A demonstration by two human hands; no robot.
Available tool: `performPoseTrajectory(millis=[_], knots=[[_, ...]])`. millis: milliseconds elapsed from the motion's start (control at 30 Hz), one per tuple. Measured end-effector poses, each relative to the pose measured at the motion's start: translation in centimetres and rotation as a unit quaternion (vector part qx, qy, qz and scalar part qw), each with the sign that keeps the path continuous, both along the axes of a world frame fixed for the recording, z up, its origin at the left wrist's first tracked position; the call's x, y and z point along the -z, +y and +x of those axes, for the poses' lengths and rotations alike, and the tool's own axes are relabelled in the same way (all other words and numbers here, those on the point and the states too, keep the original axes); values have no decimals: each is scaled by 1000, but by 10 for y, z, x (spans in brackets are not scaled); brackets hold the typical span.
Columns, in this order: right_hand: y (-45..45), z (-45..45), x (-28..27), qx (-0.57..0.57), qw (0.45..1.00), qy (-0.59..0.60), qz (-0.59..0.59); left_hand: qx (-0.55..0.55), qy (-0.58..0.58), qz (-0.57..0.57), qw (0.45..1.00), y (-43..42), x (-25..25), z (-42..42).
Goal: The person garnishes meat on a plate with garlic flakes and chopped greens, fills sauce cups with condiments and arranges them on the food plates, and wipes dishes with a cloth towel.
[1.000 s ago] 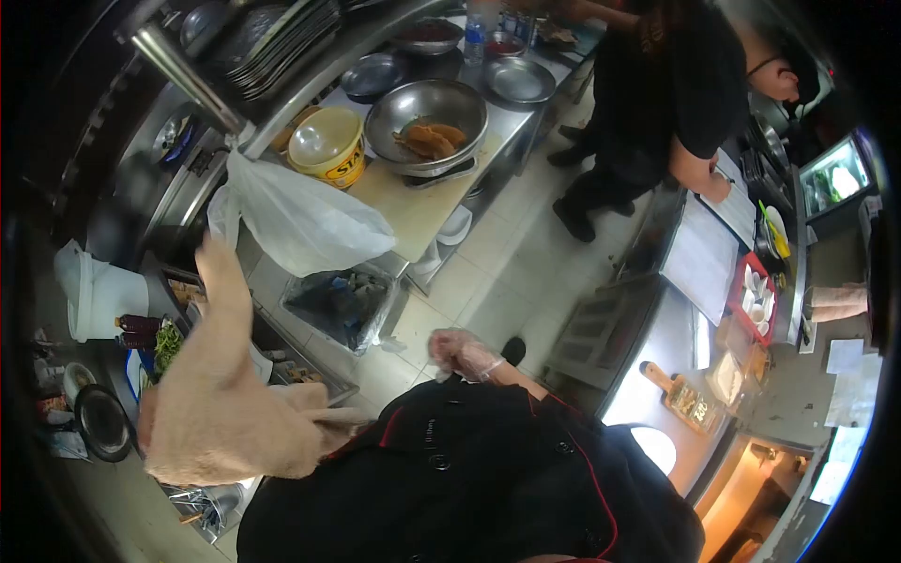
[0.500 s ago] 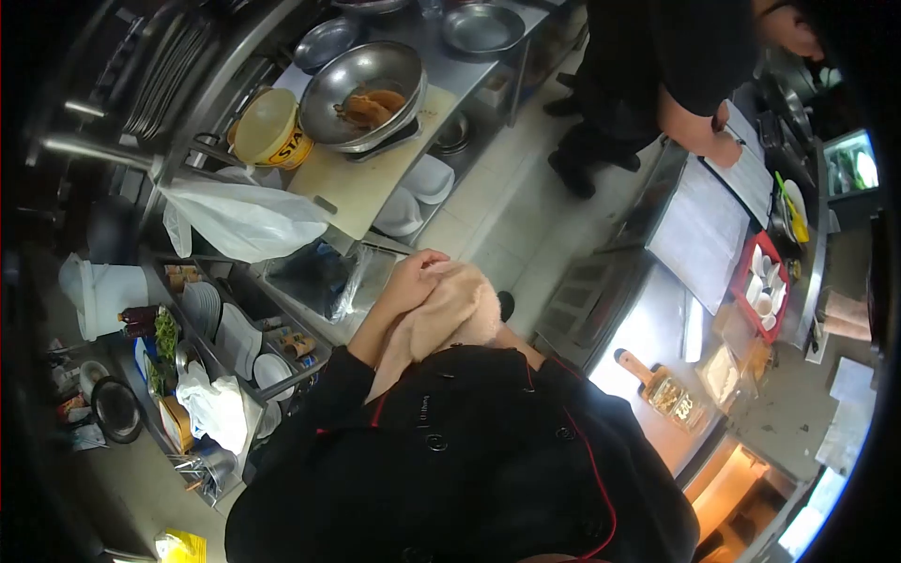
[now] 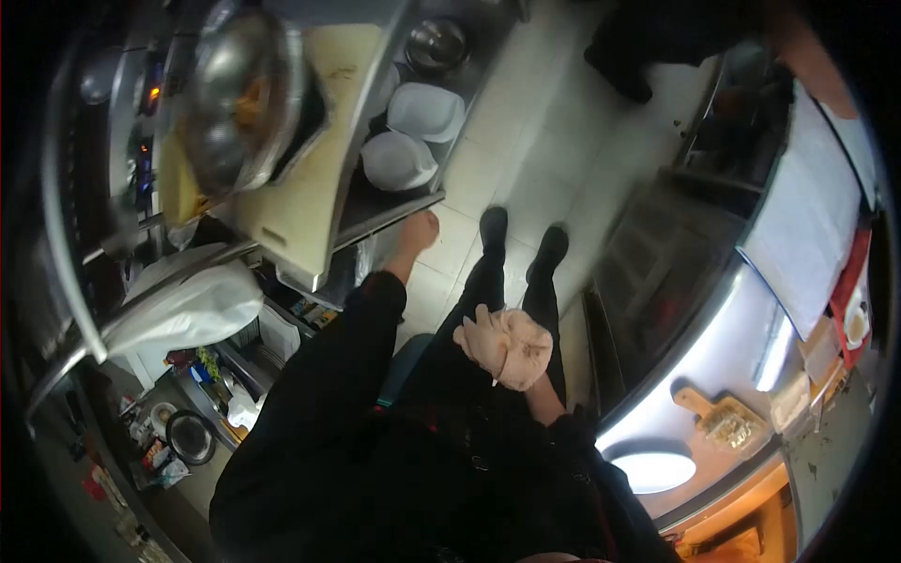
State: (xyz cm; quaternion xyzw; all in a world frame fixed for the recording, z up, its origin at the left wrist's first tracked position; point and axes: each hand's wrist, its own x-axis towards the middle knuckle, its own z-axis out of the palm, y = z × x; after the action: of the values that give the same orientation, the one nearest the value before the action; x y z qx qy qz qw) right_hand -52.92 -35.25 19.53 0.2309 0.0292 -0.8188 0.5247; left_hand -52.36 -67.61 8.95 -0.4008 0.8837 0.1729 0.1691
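Note:
A pale pinkish cloth (image 3: 521,349) is bunched in my right hand (image 3: 542,394), in front of my legs. Most of the hand is covered by the cloth, and only the wrist shows plainly. My left hand (image 3: 422,231) hangs apart from it, closed with the fingers curled and nothing visible in them. It is nearest to the lower shelf edge (image 3: 389,218) of the left counter, where white bowls (image 3: 401,160) stand.
A blurred metal bowl (image 3: 246,103) with food sits over a pale cutting board (image 3: 314,164) at left. Below hangs a white plastic bag (image 3: 202,310). Right, a steel counter bears a wooden board (image 3: 727,419). A co-worker's dark-clothed legs (image 3: 648,42) stand ahead on the tiled floor (image 3: 511,169).
My hands have parted: the left let go of the cloth and moved out left, while the right keeps it. My view has tilted down, showing my legs and shoes.

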Motion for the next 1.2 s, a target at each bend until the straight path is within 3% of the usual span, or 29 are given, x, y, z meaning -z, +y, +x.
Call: performPoseTrajectory(millis=[67, 133, 200, 267, 367, 567, 667, 767, 867, 967, 1067, 1200], knots=[[10, 32, 35, 54, 994, -99, -13, 3, -76, 0, 997, -36, 48, -18], [9, 46, 50, 71, 988, -136, -3, -31, -83, -40, 995, -73, 106, -27], [0, 57, 61, 79, 983, -167, 5, 35, -138, -114, 983, -112, 175, -16], [-14, 66, 69, 82, 978, -193, 9, -1, -135, -168, 976, -143, 250, 4], [-34, 73, 74, 79, 972, -221, 11, -49, -135, -109, 984, -136, 243, -27], [-52, 71, 73, 77, 964, -254, 16, -7, -213, -118, 970, -153, 278, -26], [-56, 63, 70, 81, 964, -253, 15, 138, -260, -141, 945, -147, 265, -21], [-57, 57, 66, 87, 965, -248, 15, 67, -177, -259, 947, -147, 284, 5], [-55, 50, 63, 91, 967, -239, 19, -147, -145, -234, 950, -124, 226, -25], [-49, 44, 59, 95, 968, -232, 23, -128, -59, -269, 953, -145, 218, -8], [-43, 37, 57, 103, 971, -216, 26, -183, -24, -274, 944, -161, 202, -12], [-34, 27, 48, 115, 975, -190, 32, -367, 122, -225, 894, -170, 183, -16]])
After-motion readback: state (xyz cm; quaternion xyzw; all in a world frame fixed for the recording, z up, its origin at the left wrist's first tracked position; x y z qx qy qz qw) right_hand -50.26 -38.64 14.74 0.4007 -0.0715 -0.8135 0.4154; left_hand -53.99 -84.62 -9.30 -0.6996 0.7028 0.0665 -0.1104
